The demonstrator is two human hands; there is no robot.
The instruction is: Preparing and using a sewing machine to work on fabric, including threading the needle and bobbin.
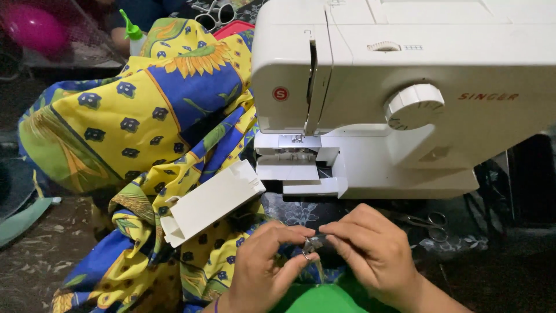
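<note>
Pinching from both sides, a small metal bobbin case (311, 244) is held between the left hand (263, 266) and the right hand (370, 249), each grip closed on it with fingertips, near the front edge of the table (58, 255). Just behind the hands a white sewing machine (405, 87) is seen. A white detached cover (211, 201) lies on yellow and blue patterned fabric (127, 116) at the left. Small scissors (431, 223) lie toward the right.
</note>
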